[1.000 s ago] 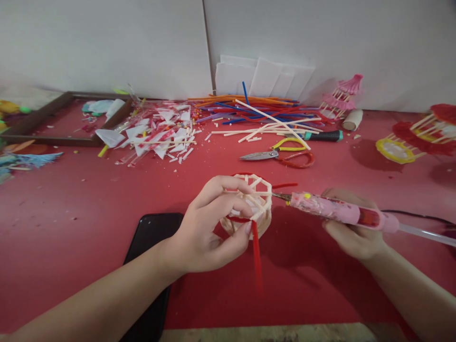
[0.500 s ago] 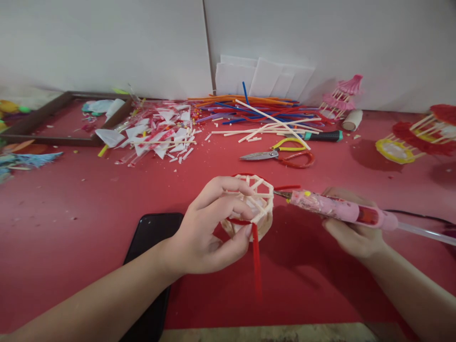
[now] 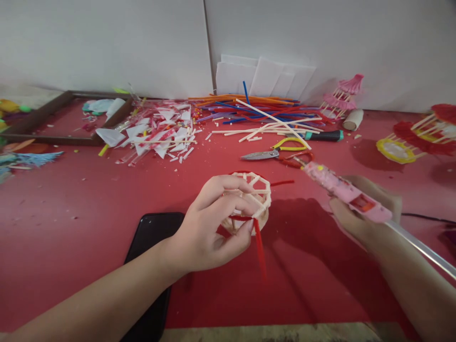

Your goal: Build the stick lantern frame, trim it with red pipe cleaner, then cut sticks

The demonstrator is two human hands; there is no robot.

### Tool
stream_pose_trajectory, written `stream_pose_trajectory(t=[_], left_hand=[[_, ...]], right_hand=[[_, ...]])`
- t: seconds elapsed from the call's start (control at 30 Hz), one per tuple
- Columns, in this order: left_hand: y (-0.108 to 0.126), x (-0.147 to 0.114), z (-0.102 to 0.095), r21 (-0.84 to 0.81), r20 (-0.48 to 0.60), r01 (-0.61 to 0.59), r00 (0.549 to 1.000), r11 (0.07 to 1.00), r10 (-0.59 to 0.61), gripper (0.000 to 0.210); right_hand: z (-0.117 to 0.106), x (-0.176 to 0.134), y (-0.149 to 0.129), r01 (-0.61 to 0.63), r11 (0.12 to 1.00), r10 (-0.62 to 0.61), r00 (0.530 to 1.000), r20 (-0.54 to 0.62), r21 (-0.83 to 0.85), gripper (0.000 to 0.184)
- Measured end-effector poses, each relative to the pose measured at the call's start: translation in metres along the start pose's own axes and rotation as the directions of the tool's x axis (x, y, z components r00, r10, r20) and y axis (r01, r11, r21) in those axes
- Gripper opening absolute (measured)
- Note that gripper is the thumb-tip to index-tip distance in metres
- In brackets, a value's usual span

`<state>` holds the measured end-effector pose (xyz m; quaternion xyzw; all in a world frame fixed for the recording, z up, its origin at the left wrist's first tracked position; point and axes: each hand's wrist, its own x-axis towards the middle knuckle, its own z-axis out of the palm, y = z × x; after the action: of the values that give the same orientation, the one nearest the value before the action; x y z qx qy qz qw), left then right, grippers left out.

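Your left hand [image 3: 213, 225] is closed lightly on the pale stick frame [image 3: 264, 206], thumb and fingers pinching its near rim along with a red fuzzy strip [image 3: 260, 247]; the frame sits in front of you at the middle of the red surface [image 3: 213, 304]. Your right hand [image 3: 370, 235] is wrapped around the pink glue gun [image 3: 344, 187], its nozzle pointing away from you, towards the scissors [image 3: 261, 155].

If the nozzle is hot, swinging it back carelessly could burn your left fingers, which lie right across the frame. Squeezing too hard could bend the thin sticks or pop a joint, and a loosened thumb could let the strip slip off the rim. Glue dripping from the tip could land on the scissors' handles, and a snagged cord [image 3: 427, 217] could jerk your aim.

Your fingers cover the frame's left side, so its joints there are hidden. You can't tell whether the nozzle touches the scissors or merely overlaps them, nor whether the red piece beyond the rim joins the strip. The clear glue stick [image 3: 423, 248] runs out of view at right.
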<state>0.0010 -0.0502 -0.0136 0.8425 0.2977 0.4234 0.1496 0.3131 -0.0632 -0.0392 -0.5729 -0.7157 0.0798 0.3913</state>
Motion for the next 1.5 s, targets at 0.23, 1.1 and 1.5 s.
stream_pose_trajectory(t=[0.23,1.1,1.5], left_hand=[[-0.003,0.0,0.004,0.016,0.033,-0.04,0.999,0.999,0.039,0.018],[0.0,0.0,0.01,0.138,0.078,-0.064,0.996,0.988,0.053,0.016],[0.0,0.002,0.01,0.144,0.069,-0.07,0.996,0.987,0.06,0.01]], right_hand=[[-0.022,0.015,0.067,0.168,0.915,-0.068,0.96,0.27,-0.366,0.046],[0.017,-0.013,-0.088,0.69,0.7,-0.714,0.685,0.144,0.184,0.009],[0.02,-0.009,-0.077,0.538,0.843,-0.535,0.84,0.088,-0.006,0.012]])
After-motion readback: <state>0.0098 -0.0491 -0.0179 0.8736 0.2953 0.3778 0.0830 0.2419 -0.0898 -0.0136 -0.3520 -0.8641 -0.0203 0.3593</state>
